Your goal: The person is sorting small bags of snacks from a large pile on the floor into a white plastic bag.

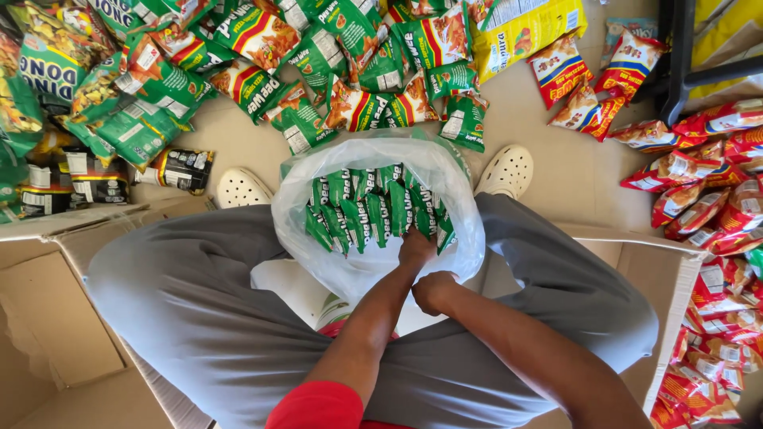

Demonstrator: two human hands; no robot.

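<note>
Clear plastic bag [373, 159] at frame centre, mostly filled with green snack packets [373, 210]; left hand [416, 248] reaches in, grip hidden; right hand [433, 291] fisted on bag rim; more packets loose on floor [556, 171].

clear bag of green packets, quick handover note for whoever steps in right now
Left hand: inside the clear bag, on the green packets standing in rows.
Right hand: fisted at the bag's near edge, apparently gripping the plastic.
Bag sits between the knees, above a white stool.
Done: bag looks nearly full.
Left: loose green packets lie on the floor ahead, red packets to the right; the bag's mouth is open.
</note>
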